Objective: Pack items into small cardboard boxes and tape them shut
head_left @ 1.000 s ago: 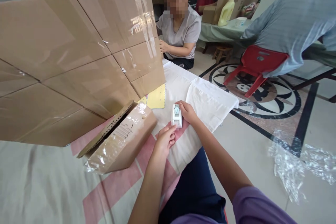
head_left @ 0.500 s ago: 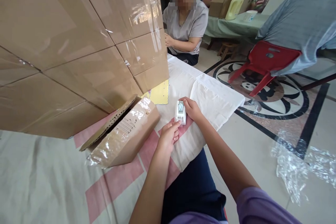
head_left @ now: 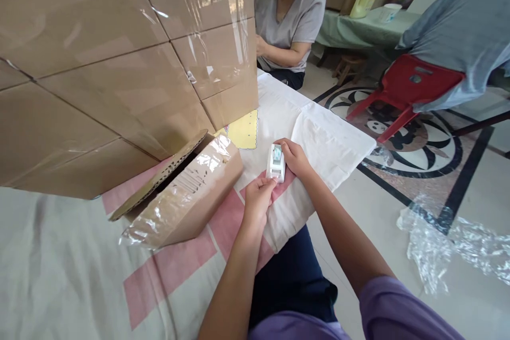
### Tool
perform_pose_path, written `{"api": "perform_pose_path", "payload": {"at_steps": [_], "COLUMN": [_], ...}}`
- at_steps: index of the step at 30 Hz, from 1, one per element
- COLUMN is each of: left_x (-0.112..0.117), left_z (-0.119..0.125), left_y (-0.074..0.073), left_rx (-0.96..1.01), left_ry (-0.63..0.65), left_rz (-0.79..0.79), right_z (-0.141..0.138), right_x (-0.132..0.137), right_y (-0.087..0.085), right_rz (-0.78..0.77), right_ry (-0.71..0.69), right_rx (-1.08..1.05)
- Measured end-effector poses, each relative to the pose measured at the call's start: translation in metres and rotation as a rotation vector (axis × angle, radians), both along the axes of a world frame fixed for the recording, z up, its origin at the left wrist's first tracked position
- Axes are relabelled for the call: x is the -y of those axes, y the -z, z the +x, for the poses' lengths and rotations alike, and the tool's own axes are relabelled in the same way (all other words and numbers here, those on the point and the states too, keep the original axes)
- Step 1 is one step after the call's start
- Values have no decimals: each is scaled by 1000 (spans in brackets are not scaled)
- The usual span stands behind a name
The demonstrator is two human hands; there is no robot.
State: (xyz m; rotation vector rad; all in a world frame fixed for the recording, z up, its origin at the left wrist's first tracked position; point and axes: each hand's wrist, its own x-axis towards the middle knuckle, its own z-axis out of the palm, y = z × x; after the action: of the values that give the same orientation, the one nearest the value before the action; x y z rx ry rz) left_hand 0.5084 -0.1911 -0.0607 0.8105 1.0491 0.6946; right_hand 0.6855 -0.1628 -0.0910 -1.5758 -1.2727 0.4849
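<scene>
A small white tape dispenser [head_left: 275,163] with a pale green roll in its top lies on the cloth-covered table, tilted slightly away from me. My right hand [head_left: 295,156] is closed around its far right side, thumb and fingers along the edge. At the near end, my left hand [head_left: 258,194] is in a pinch, fingertips touching the dispenser's front. Whatever is between those fingertips is too small to see. Left of my hands stands a cardboard box [head_left: 211,196] with clear tape on it and one flap raised.
Large taped cartons [head_left: 139,79] form a wall at the left, beside a yellow sheet [head_left: 247,130]. A person in a grey shirt [head_left: 292,21] sits across the table. Right, there is a red chair [head_left: 422,79] with someone on it, and crumpled plastic film [head_left: 430,255] on the floor.
The view has tipped and shifted slightly, so things sit higher in the picture. My left fingertips have come a little closer to the dispenser's near end. My right hand keeps its hold.
</scene>
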Motion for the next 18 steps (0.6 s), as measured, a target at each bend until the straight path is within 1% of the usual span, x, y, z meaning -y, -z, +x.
{"api": "perform_pose_path", "payload": {"at_steps": [3,6,12,18], "left_x": [3,2,0,2], "left_z": [2,1,-2,2], "left_y": [-3,-5,0,6], "left_rx": [-2,-11,-43,-82], "left_ry": [-23,-9,40,12], "left_rz": [26,30,38,82], "right_z": [0,-1,-1,-1], "right_x": [0,0,0,0], "right_y": [-1,-1,-1,-1], "right_rz": [0,-5,-7,-4], "right_ry": [8,9,7,17], "right_rx": [-3,3,5,7]}}
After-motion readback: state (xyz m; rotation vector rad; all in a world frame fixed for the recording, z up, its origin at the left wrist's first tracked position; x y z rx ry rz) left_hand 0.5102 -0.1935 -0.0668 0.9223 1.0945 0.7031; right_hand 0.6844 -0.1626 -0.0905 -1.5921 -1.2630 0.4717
